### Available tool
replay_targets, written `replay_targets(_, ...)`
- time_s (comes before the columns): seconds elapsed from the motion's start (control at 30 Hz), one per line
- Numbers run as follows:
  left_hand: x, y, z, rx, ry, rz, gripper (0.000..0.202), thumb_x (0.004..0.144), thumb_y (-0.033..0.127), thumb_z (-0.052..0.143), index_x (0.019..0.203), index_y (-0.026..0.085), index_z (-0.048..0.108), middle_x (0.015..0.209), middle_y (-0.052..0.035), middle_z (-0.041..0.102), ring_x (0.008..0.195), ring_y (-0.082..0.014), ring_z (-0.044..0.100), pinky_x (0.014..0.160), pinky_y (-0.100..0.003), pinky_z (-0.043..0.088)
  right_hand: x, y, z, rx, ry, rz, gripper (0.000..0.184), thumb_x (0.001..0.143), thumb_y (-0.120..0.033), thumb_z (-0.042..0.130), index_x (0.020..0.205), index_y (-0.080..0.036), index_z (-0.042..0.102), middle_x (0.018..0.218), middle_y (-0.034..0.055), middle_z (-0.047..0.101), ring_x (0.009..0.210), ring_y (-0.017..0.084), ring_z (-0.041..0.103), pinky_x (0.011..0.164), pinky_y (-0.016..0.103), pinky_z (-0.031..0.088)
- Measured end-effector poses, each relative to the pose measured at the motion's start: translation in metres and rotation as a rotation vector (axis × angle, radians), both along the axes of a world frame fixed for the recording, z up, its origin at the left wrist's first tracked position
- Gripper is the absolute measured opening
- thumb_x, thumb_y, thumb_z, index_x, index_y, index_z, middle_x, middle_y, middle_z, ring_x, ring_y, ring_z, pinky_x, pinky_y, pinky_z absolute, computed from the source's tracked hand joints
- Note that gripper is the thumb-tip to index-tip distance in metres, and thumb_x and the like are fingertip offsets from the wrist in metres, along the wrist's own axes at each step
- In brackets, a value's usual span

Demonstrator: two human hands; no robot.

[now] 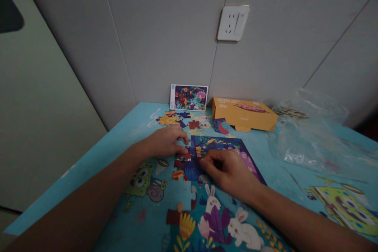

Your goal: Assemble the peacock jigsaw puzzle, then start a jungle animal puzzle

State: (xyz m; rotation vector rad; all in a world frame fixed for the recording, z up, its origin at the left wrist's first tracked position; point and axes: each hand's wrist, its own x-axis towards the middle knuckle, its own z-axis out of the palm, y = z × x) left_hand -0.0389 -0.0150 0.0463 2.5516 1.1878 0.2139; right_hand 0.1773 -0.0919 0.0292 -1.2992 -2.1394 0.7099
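A partly joined jigsaw puzzle point(224, 147) with dark blue and purple artwork lies on the blue cartoon-print table point(124, 134). My left hand point(165, 141) rests on the table with its fingers curled, the fingertips pressing a puzzle piece point(184, 153) at the puzzle's left edge. My right hand point(228, 171) lies over the puzzle's lower part, thumb and forefinger pinched together on a small piece point(201, 153) beside the left hand's fingertips. Several loose pieces point(174, 119) are scattered behind the hands.
A reference picture card point(189, 97) leans against the grey wall. An orange cardboard box point(243, 114) lies at the back. A crumpled clear plastic bag point(307, 134) covers the right side. A wall socket point(233, 23) is above. More joined pieces point(218, 220) lie near me.
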Motion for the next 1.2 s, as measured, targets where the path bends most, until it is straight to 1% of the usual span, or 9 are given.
replay_targets(0.07,0.0,0.0,0.001,-0.015,0.003,-0.006,0.035,0.075,0.048,0.07,0.098,0.022,0.069,0.089,-0.003,0.054,0.078,-0.0171,0.053,0.067,-0.027,0.037,0.001,-0.001,0.001,0.071,0.004,0.034,0.018,0.087,-0.024,0.049,0.08,-0.017,0.064,0.063,-0.001,0.055,0.057,0.011,0.047,0.055,0.025,0.036)
replay_targets(0.13,-0.001,0.0,0.001,-0.032,-0.005,-0.013,0.04,0.071,0.051,0.071,0.098,0.022,0.067,0.088,-0.0023,0.055,0.077,-0.0169,0.053,0.064,-0.026,0.036,0.001,-0.002,0.001,0.178,-0.032,0.098,0.026,0.086,-0.02,0.051,0.107,-0.018,0.066,0.088,0.0053,0.062,0.08,0.017,0.055,0.073,0.03,0.044)
replay_targets(0.2,-0.001,0.001,-0.001,-0.049,-0.022,-0.018,0.038,0.07,0.047,0.073,0.096,0.021,0.066,0.087,-0.0017,0.056,0.078,-0.017,0.053,0.063,-0.025,0.036,0.001,-0.004,0.002,0.27,-0.133,0.169,0.036,0.085,-0.02,0.054,0.119,-0.019,0.063,0.107,0.0106,0.057,0.1,0.023,0.051,0.087,0.04,0.042)
replay_targets(0.37,0.0,0.0,-0.002,-0.065,-0.04,-0.006,0.022,0.073,0.031,0.068,0.092,0.019,0.065,0.087,-0.0019,0.059,0.078,-0.0164,0.054,0.065,-0.025,0.038,0.0,-0.008,0.003,0.29,-0.319,0.228,0.036,0.088,-0.026,0.053,0.122,-0.021,0.065,0.117,0.0139,0.051,0.106,0.029,0.044,0.091,0.05,0.04)
replay_targets(0.6,0.0,0.001,0.002,-0.242,-0.185,0.082,0.011,0.076,0.026,0.062,0.076,0.016,0.056,0.072,0.0002,0.061,0.067,-0.0134,0.055,0.06,-0.023,0.04,0.002,-0.005,-0.005,0.276,-0.188,0.177,0.049,0.083,-0.018,0.057,0.132,-0.022,0.056,0.12,0.0126,0.049,0.112,0.027,0.045,0.096,0.048,0.04)
replay_targets(0.8,-0.006,0.007,0.007,-0.409,-0.234,0.023,0.013,0.075,0.027,0.061,0.073,0.016,0.054,0.061,0.0025,0.058,0.056,-0.0095,0.05,0.051,-0.02,0.035,0.002,-0.004,-0.006,0.278,-0.175,0.174,0.051,0.085,-0.019,0.056,0.135,-0.025,0.053,0.116,0.0117,0.051,0.108,0.026,0.048,0.093,0.048,0.043)
replay_targets(1.0,-0.002,0.004,0.001,-0.279,-0.163,0.084,0.016,0.072,0.029,0.066,0.074,0.017,0.057,0.066,0.0021,0.057,0.061,-0.012,0.052,0.053,-0.022,0.035,0.001,-0.007,-0.003,0.316,-0.261,0.199,0.039,0.087,-0.022,0.054,0.125,-0.027,0.064,0.119,0.0133,0.049,0.112,0.03,0.045,0.092,0.051,0.042)
replay_targets(1.13,-0.002,0.002,0.002,-0.262,-0.152,0.079,0.032,0.067,0.031,0.073,0.093,0.018,0.06,0.067,0.0046,0.054,0.06,-0.0121,0.05,0.054,-0.022,0.034,0.001,-0.008,-0.003,0.309,-0.26,0.22,0.036,0.088,-0.021,0.053,0.119,-0.029,0.068,0.12,0.0125,0.049,0.11,0.029,0.045,0.091,0.05,0.042)
replay_targets(1.2,-0.001,0.001,0.004,-0.263,-0.14,0.066,0.033,0.067,0.032,0.074,0.094,0.018,0.062,0.065,0.0053,0.052,0.059,-0.0119,0.049,0.054,-0.023,0.033,0.0,-0.008,-0.004,0.291,-0.273,0.213,0.034,0.089,-0.022,0.051,0.117,-0.031,0.069,0.119,0.0122,0.05,0.109,0.029,0.046,0.091,0.051,0.042)
